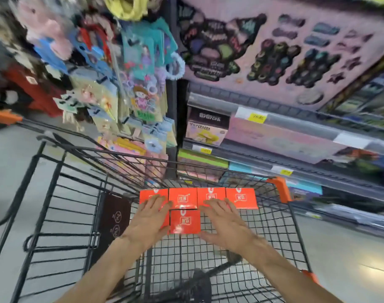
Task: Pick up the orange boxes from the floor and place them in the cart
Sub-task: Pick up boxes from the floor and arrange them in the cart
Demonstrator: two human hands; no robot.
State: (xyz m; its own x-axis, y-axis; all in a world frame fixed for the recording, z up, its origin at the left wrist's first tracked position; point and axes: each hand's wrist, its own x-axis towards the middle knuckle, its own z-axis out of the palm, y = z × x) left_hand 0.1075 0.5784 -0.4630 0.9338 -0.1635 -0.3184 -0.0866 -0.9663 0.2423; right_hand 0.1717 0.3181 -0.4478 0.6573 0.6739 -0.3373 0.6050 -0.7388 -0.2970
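Observation:
Several orange boxes lie flat on the wire floor of the black cart (295, 226), at its far end. A row of them (241, 197) runs along the far wall. One more orange box (185, 221) lies just in front of that row. My left hand (147, 224) rests on the left boxes, fingers spread. My right hand (223, 224) lies flat beside the front box, its fingertips on the row. Neither hand is closed around a box.
The cart has orange corner caps (280, 189) and a dark panel (114, 217) on its left inner wall. Shelves of boxed toys (274, 136) stand to the right. A rack of hanging accessories (129, 84) rises ahead. Grey floor (350, 259) lies on both sides.

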